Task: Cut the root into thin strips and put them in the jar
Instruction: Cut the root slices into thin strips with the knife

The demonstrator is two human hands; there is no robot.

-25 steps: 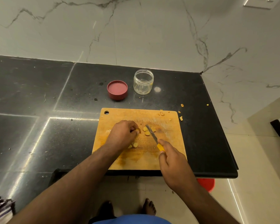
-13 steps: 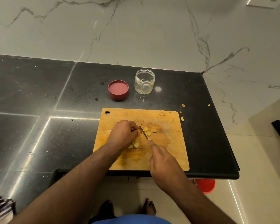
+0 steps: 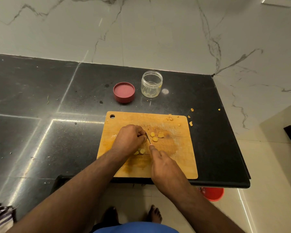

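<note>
Knife blade thin against yellow root slices.

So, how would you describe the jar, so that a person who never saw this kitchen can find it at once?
Start at the black counter under the marble wall, then find the wooden cutting board near its right end. Just behind the board stand two small round things. The jar is the right one: clear, open, taller, and nearly empty, while the lid beside it is red and flat.

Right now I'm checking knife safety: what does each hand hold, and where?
Right hand grips the small steel-bladed knife by its hidden handle. Left hand pinches something against the wooden cutting board; its fingers hide it.
</note>
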